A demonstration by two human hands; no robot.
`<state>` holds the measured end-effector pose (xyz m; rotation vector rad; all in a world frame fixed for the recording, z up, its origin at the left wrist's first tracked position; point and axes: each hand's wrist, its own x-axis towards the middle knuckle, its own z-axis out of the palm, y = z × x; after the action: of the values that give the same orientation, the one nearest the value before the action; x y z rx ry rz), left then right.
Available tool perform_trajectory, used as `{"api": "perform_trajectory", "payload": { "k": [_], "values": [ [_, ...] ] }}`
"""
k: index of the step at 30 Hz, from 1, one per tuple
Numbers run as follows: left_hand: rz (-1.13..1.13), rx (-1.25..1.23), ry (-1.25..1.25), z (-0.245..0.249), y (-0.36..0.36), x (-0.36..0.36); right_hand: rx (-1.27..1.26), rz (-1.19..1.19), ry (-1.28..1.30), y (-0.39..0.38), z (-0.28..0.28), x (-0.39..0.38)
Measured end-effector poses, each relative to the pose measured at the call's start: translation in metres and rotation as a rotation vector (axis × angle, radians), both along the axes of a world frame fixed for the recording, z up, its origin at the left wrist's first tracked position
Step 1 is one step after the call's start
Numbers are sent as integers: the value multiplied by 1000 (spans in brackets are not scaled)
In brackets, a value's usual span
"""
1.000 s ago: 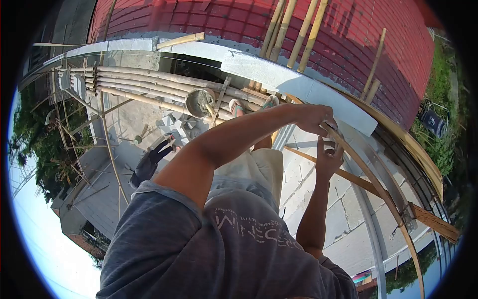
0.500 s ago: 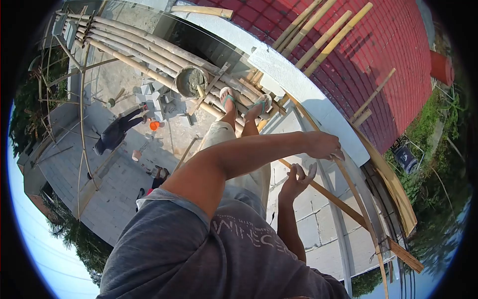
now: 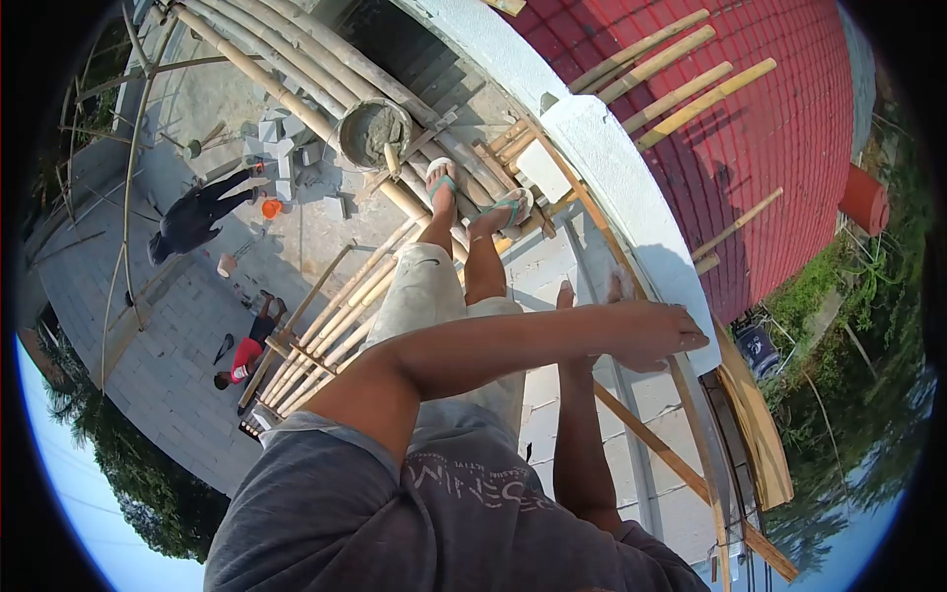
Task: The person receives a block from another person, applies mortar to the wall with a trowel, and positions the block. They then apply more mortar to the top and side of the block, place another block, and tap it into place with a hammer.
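Observation:
My left hand (image 3: 651, 336) reaches across to the right with its fingers bent and close together, over the top end of a long wooden strip (image 3: 698, 434). Whether anything is between those fingers cannot be made out. Behind the left forearm, my right hand (image 3: 592, 296) is raised, partly hidden and blurred, its thumb and fingers spread apart with nothing seen in them. Both hands are beside the white wall edge (image 3: 641, 197). Below is a light block wall (image 3: 552, 414). My sandalled feet stand on bamboo poles (image 3: 296, 99), near a bucket of grey mortar (image 3: 375, 135).
Bamboo poles jut over the red tiled roof (image 3: 730, 168). A diagonal timber (image 3: 651, 439) crosses the block wall. Far below are a person in dark clothes (image 3: 192, 217), a person in red (image 3: 244, 360), an orange bucket (image 3: 271, 208) and grey blocks (image 3: 284, 163).
The view has shifted, bringing the person in red further into sight. My left hand has moved right and slightly down. My right hand has risen behind the left forearm.

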<state>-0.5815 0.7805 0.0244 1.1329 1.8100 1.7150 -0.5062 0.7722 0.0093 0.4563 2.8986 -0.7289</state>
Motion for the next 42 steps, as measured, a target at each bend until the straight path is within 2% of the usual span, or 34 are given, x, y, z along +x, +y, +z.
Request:
{"api": "perform_trajectory", "payload": {
  "k": [2,4,6,7,9,13,15,17,20,22,27,31,33,37,39,42],
  "values": [
    [95,203,-141,18,-55,-33,368,225,149,-8,10,-31],
    [372,198,-194,16,-113,-51,281,200,218,-9,10,-56],
    [657,-58,-80,-7,-167,-72,103,111,373,-10,7,-78],
    [745,-202,-88,-33,-188,-78,110,113,366,-11,10,-89],
    [740,-454,58,-67,-215,-107,66,85,419,-11,14,-113],
    [400,-550,354,-132,-224,-186,198,121,335,-1,3,-139],
    [227,-598,374,-153,-213,-214,296,146,206,4,-3,-141],
    [98,-636,346,-159,-201,-229,308,153,226,10,-10,-142],
    [19,-631,244,-162,-193,-241,218,150,313,17,-18,-142],
    [32,-604,157,-163,-192,-241,225,167,391,17,-20,-143],
    [119,-502,-99,-168,-190,-235,175,155,333,13,-14,-142],
    [165,-367,-470,-175,-190,-232,147,159,350,14,-13,-143],
    [199,-217,-763,-178,-189,-230,188,174,354,14,-15,-143],
    [255,274,-1419,-183,-187,-227,264,190,359,16,-17,-144],
    [268,463,-1621,-184,-186,-227,257,183,367,18,-18,-145],
    [286,628,-1778,-186,-185,-228,251,170,380,19,-20,-145]
  ]
}}
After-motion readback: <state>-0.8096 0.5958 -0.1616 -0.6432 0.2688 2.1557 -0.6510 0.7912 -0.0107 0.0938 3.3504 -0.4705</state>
